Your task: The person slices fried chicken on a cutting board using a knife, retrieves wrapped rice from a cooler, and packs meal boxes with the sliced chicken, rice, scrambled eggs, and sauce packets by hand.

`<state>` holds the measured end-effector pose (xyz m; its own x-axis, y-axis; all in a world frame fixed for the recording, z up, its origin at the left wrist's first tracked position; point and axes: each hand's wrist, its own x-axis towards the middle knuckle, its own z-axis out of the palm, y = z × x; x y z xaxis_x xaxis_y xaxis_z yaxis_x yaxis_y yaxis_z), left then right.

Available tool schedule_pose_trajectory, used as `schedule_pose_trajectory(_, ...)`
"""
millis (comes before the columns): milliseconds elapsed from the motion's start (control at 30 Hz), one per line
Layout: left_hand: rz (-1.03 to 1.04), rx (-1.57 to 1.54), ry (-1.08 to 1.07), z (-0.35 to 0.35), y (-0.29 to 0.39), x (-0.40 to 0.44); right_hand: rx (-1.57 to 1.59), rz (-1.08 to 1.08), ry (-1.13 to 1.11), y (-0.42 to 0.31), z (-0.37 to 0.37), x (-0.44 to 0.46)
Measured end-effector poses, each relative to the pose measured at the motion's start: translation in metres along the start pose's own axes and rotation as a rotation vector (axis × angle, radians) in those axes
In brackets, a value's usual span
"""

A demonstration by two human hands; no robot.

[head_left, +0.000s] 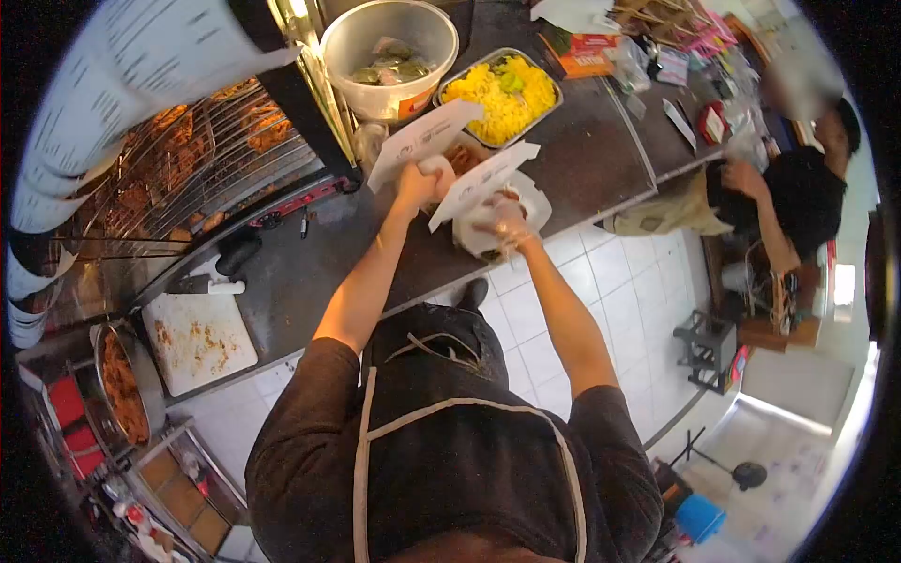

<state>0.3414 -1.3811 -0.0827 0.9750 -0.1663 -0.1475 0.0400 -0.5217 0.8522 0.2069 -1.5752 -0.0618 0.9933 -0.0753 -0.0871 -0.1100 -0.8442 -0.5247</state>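
Two white takeaway boxes stand with raised lids on the dark counter in front of me. My left hand (419, 186) is closed on the near edge of the left takeaway box (424, 141), which has brown food inside. Over the right takeaway box (535, 202) is my right hand (504, 221), in what looks like a clear plastic glove. Its fingers reach down into that box and are blurred, so their grip is unclear. Just behind the boxes sits a metal tray of yellow rice (502, 89). Left of it stands a white bucket (389, 98) with wrapped dark green pieces.
A lit grill cabinet (216, 141) with browned meat is at the left. Below it are a stained white cutting board (199, 342) and a pan of food (125, 385). A knife (679, 124) lies on the right counter (582, 141), near another person (798, 192).
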Motion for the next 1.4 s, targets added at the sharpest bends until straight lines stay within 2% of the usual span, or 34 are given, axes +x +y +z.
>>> schedule_pose_trajectory(33, 0.103, 0.231, 0.07, 0.028, -0.031, 0.011, -0.046, -0.106, 0.009, 0.015, 0.01, 0.008)
schedule_pose_trajectory(100, 0.031, 0.32, 0.073, 0.023, -0.015, -0.004, -0.064, 0.057, 0.048, -0.019, -0.024, 0.009)
schedule_pose_trajectory(133, -0.022, 0.368, 0.09, 0.011, -0.005, -0.02, -0.136, 0.174, 0.07, -0.077, -0.086, 0.003)
schedule_pose_trajectory(167, -0.077, 0.414, 0.105, -0.001, 0.007, -0.036, 0.226, 0.21, 0.065, -0.083, -0.107, -0.004)
schedule_pose_trajectory(233, -0.061, -0.182, 0.15, -0.056, 0.033, -0.062, 0.035, -0.095, 0.434, 0.03, -0.065, 0.002)
schedule_pose_trajectory(267, -0.102, -0.255, 0.229, -0.091, 0.055, -0.09, 0.272, 0.088, 0.401, 0.035, -0.07, 0.004)
schedule_pose_trajectory(300, -0.12, -0.322, 0.347, -0.118, 0.075, -0.114, 0.376, 0.105, 0.381, 0.046, -0.076, 0.011)
schedule_pose_trajectory(367, -0.156, -0.572, 0.673, -0.168, 0.07, -0.157, 0.485, 0.087, 0.329, 0.066, -0.087, 0.025)
schedule_pose_trajectory(400, -0.159, -0.513, 0.891, -0.193, 0.079, -0.182, 0.531, 0.114, 0.291, 0.077, -0.097, 0.033)
schedule_pose_trajectory(433, -0.024, -0.463, 1.066, -0.225, 0.096, -0.201, 0.477, 0.29, 0.2, 0.085, -0.11, 0.041)
schedule_pose_trajectory(467, -0.145, -0.358, 1.244, -0.25, 0.115, -0.228, 0.528, 0.268, 0.237, 0.114, -0.098, 0.057)
schedule_pose_trajectory(500, 0.032, -0.337, 1.374, -0.289, 0.064, -0.248, 0.569, 0.266, 0.293, 0.132, -0.089, 0.075)
schedule_pose_trajectory(533, 0.099, -0.42, 1.53, -0.319, 0.095, -0.263, 0.576, 0.233, 0.294, 0.132, -0.093, 0.091)
schedule_pose_trajectory(567, 0.231, -0.37, 1.536, -0.359, 0.09, -0.282, 0.551, 0.125, 0.312, 0.132, -0.1, 0.105)
schedule_pose_trajectory(633, 0.215, -0.385, 1.565, -0.42, 0.123, -0.301, 0.532, -0.003, 0.343, 0.12, -0.114, 0.128)
schedule_pose_trajectory(700, 0.239, -0.5, 1.55, -0.487, 0.106, -0.302, 0.578, 0.023, 0.356, 0.1, -0.128, 0.144)
schedule_pose_trajectory(733, 0.265, -0.511, 1.553, -0.525, 0.083, -0.299, 0.61, -0.117, 0.503, 0.061, -0.138, 0.13)
schedule_pose_trajectory(767, 0.179, -0.324, 1.575, -0.563, 0.053, -0.296, 0.617, -0.128, 0.525, 0.054, -0.143, 0.125)
schedule_pose_trajectory(800, 0.092, -0.135, 1.584, -0.595, 0.022, -0.294, 0.875, -0.117, 0.455, 0.054, -0.144, 0.117)
schedule_pose_trajectory(833, 0.122, -0.143, 1.575, -0.62, 0.005, -0.294, 1.132, -0.105, 0.381, 0.046, -0.142, 0.107)
schedule_pose_trajectory(900, -0.02, 0.128, 1.803, -0.679, -0.02, -0.283, 1.037, -0.142, 0.557, 0.013, -0.132, 0.071)
schedule_pose_trajectory(967, 0.003, 0.11, 1.743, -0.765, -0.076, -0.26, 0.954, 0.144, 0.59, -0.002, -0.126, 0.031)
schedule_pose_trajectory(1000, -0.024, 0.033, 1.602, -0.763, -0.05, -0.265, 1.048, 0.111, 0.573, -0.019, -0.125, 0.005)
schedule_pose_trajectory(1033, 0.18, -0.155, 1.583, -0.773, -0.047, -0.253, 1.041, 0.11, 0.623, -0.027, -0.124, -0.013)
schedule_pose_trajectory(1100, 0.059, -0.278, 1.439, -0.781, -0.02, -0.243, 1.02, 0.186, 0.635, -0.038, -0.118, -0.051)
schedule_pose_trajectory(1133, 0.234, -0.145, 1.593, -0.817, -0.052, -0.209, 0.967, 0.204, 0.669, -0.06, -0.12, -0.073)
schedule_pose_trajectory(1267, 0.452, -0.273, 1.408, -0.829, -0.048, -0.211, 0.959, 0.203, 0.744, -0.045, -0.113, -0.101)
schedule_pose_trajectory(1300, 0.351, 0.095, 1.636, -0.839, -0.059, -0.224, 0.987, 0.18, 0.739, -0.046, -0.112, -0.106)
schedule_pose_trajectory(1333, 0.012, 0.153, 2.042, -0.852, -0.078, -0.228, 1.016, 0.16, 0.733, -0.047, -0.111, -0.111)
schedule_pose_trajectory(1367, 0.273, -0.198, 2.15, -0.828, -0.069, -0.267, 1.013, 0.172, 0.738, -0.051, -0.108, -0.116)
schedule_pose_trajectory(1400, 0.183, -0.204, 2.424, -0.817, -0.083, -0.292, 1.01, 0.22, 0.755, -0.06, -0.106, -0.118)
